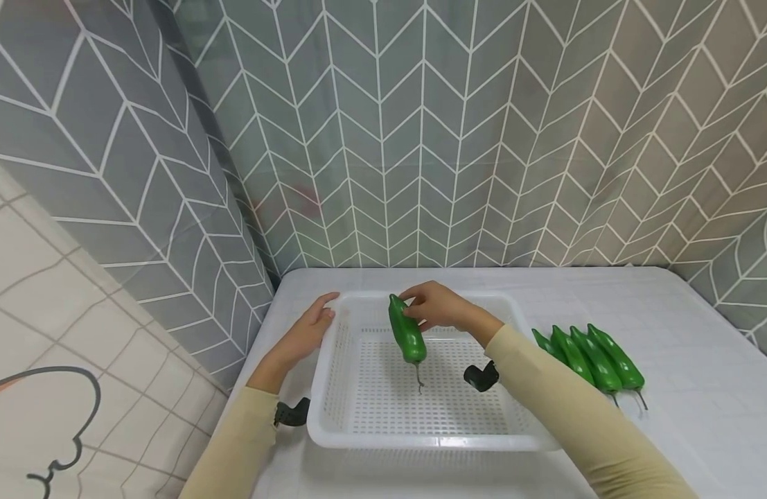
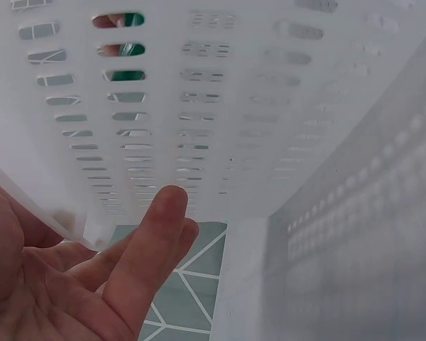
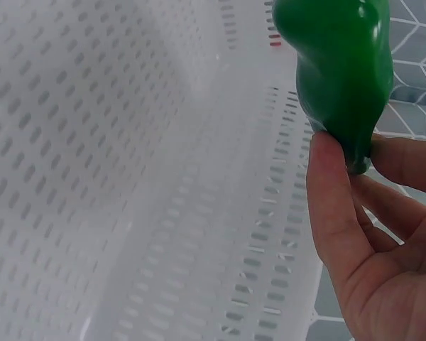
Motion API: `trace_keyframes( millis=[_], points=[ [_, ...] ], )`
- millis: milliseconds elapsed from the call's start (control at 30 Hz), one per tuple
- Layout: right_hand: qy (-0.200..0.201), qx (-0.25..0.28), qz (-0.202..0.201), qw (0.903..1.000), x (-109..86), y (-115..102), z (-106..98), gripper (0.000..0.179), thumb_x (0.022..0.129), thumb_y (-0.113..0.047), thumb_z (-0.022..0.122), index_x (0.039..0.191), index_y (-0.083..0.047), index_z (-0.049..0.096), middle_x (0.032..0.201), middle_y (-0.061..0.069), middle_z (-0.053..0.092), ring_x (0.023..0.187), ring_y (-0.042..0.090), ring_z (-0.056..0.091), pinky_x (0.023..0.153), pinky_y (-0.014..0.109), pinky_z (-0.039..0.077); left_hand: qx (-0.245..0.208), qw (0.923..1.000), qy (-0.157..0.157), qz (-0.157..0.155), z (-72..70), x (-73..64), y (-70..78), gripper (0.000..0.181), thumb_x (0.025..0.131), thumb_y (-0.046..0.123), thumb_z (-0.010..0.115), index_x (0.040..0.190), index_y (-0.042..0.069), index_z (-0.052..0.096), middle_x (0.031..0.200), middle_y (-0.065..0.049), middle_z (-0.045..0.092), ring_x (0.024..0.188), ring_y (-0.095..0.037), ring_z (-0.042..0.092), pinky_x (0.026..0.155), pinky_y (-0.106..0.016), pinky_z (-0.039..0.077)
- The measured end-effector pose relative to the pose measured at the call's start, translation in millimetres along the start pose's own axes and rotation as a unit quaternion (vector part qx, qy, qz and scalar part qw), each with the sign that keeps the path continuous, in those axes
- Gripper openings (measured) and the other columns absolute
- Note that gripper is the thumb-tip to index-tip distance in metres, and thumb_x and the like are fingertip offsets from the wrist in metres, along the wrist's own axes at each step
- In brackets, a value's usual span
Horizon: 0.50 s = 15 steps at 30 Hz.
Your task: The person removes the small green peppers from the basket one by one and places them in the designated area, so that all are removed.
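Note:
My right hand (image 1: pixel 438 305) pinches a long green chili pepper (image 1: pixel 407 331) near its pointed end, over the white plastic basket (image 1: pixel 414 442). The pepper hangs tilted with its thin stem downward. In the right wrist view, thumb and fingers (image 3: pixel 334 206) close on the narrow tip of the pepper (image 3: pixel 348 64). My left hand (image 1: pixel 305 336) holds the basket's rim near the back left corner, with the thumb over the rim. From the left wrist, fingers (image 2: pixel 145 263) show along the outside of the slotted wall (image 2: pixel 163 128), and green shows through the slots.
Several more green peppers (image 1: pixel 598 360) lie side by side on the table right of the basket, partly behind the right sleeve. A white cloth covers the table (image 1: pixel 701 402). Grey chevron-patterned curtains (image 1: pixel 420 138) stand behind and to the left.

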State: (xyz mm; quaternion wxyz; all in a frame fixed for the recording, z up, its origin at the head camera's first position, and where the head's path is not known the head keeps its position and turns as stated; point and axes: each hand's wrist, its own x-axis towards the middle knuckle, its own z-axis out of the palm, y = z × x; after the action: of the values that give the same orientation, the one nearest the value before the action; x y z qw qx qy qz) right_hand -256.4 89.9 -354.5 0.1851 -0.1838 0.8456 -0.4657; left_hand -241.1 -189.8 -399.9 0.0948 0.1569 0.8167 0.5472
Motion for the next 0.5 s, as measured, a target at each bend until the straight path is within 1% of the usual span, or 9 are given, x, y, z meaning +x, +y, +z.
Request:
trace_keyframes(
  millis=[133, 233, 400, 467, 500],
  points=[
    [0.001, 0.001, -0.001, 1.0000, -3.0, 1, -5, 0.036, 0.087, -0.010, 0.057, 0.121, -0.004, 0.050, 0.093, 0.011, 0.060, 0.079, 0.019, 0.062, 0.066, 0.037, 0.051, 0.004, 1.0000, -0.002, -0.002, 1.7, -6.4, 13.5, 0.043, 0.098, 0.016, 0.030, 0.139, 0.010, 0.019, 0.114, -0.020, 0.049, 0.085, -0.022, 0.056, 0.078, -0.038, 0.043],
    [0.001, 0.002, -0.003, 1.0000, -5.5, 0, -9, 0.037, 0.087, -0.010, 0.056, 0.122, -0.003, 0.049, 0.094, 0.011, 0.060, 0.080, 0.020, 0.062, 0.066, 0.036, 0.051, 0.008, 1.0000, -0.002, -0.002, 2.7, -8.8, 17.5, 0.043, 0.098, 0.015, 0.030, 0.140, 0.010, 0.018, 0.115, -0.020, 0.049, 0.086, -0.022, 0.056, 0.079, -0.038, 0.043],
    [0.002, 0.008, -0.005, 1.0000, -8.6, 1, -16, 0.037, 0.087, -0.010, 0.056, 0.123, -0.002, 0.048, 0.094, 0.012, 0.060, 0.080, 0.020, 0.062, 0.066, 0.037, 0.051, 0.010, 0.9999, 0.001, -0.002, 2.9, -8.1, 14.5, 0.043, 0.098, 0.017, 0.030, 0.140, 0.011, 0.019, 0.115, -0.018, 0.049, 0.087, -0.023, 0.056, 0.080, -0.041, 0.042],
    [0.001, 0.011, -0.006, 0.9999, -12.6, -3, -17, 0.037, 0.087, -0.008, 0.055, 0.123, -0.001, 0.048, 0.093, 0.013, 0.060, 0.080, 0.021, 0.062, 0.067, 0.038, 0.051, 0.009, 0.9999, 0.005, -0.002, 2.3, -4.2, 5.2, 0.043, 0.098, 0.020, 0.031, 0.139, 0.016, 0.020, 0.114, -0.015, 0.050, 0.087, -0.022, 0.057, 0.080, -0.040, 0.042],
    [0.001, 0.012, -0.006, 0.9999, -13.5, -2, -18, 0.037, 0.087, -0.008, 0.055, 0.123, -0.001, 0.048, 0.093, 0.013, 0.060, 0.080, 0.021, 0.062, 0.067, 0.038, 0.051, 0.008, 0.9999, 0.005, -0.003, 2.3, -4.1, 5.0, 0.043, 0.098, 0.020, 0.031, 0.139, 0.016, 0.020, 0.114, -0.015, 0.050, 0.087, -0.022, 0.057, 0.080, -0.041, 0.042]
  ],
)
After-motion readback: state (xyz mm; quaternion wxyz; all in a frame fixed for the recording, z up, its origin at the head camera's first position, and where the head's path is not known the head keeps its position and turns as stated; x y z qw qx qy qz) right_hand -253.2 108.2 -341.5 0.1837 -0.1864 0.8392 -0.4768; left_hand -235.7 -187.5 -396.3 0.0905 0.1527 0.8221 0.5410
